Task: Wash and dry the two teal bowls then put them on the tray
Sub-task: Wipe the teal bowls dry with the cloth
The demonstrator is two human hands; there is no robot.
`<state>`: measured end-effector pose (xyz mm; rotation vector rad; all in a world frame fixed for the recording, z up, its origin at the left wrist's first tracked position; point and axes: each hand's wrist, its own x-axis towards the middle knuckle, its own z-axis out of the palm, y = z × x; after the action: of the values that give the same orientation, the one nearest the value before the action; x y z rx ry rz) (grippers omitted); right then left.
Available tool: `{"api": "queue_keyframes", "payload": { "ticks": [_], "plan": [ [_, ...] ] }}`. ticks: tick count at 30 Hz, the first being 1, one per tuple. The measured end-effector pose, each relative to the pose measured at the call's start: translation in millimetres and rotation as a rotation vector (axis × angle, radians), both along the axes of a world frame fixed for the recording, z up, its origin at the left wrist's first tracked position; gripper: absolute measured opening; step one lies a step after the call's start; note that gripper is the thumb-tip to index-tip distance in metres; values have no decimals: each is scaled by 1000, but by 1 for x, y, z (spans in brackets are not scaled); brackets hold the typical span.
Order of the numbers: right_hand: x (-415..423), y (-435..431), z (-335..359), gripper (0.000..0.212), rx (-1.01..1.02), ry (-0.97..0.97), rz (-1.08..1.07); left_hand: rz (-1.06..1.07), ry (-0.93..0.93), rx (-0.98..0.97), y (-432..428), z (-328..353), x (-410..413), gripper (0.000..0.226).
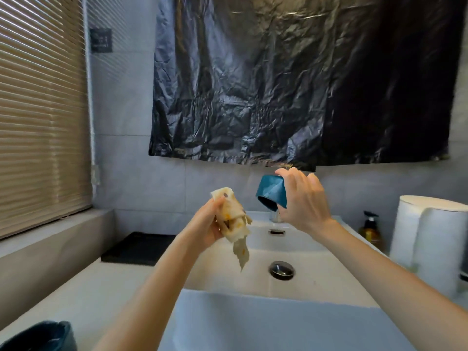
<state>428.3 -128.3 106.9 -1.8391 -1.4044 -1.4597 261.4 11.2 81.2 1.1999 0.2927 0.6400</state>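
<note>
My right hand (302,198) grips a teal bowl (271,191) from the side, tipped with its mouth facing down and left, high over the back of the white sink (253,282). My left hand (211,225) is closed around a crumpled, wet cloth (234,220) with yellow and brown stains; a strip of it hangs down over the basin. A second teal bowl (38,336) shows partly at the bottom left corner on the counter. The black tray (138,248) lies on the counter left of the sink.
A metal drain plug (281,269) sits in the basin; the faucet base is mostly hidden behind my right hand. A white lidded container (430,239) and a pump bottle (369,230) stand at the right. Black plastic sheeting hangs on the wall; window blinds are at the left.
</note>
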Motion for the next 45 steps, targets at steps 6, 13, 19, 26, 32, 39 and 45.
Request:
{"api": "queue_keyframes", "payload": {
  "ticks": [6,13,19,26,32,39,45],
  "plan": [
    [9,-14,-2,48,210,316,73,-140,-69,-105,-30,-14,40,40],
    [7,0,-11,32,410,740,233,-184,-168,96,-71,-30,71,35],
    [-4,3,-19,27,351,907,334,164,-182,436,-77,-32,88,42],
    [-6,-7,-18,20,91,922,322,396,-1,780,-45,-20,83,31],
    [-7,-10,-11,15,-86,939,291,437,161,1092,-29,5,76,38],
    [-12,-2,-5,13,87,1040,269,483,-28,941,-46,-1,73,32],
    [1,-1,3,14,346,1090,238,150,-86,618,-83,-27,55,22]
  ]
}}
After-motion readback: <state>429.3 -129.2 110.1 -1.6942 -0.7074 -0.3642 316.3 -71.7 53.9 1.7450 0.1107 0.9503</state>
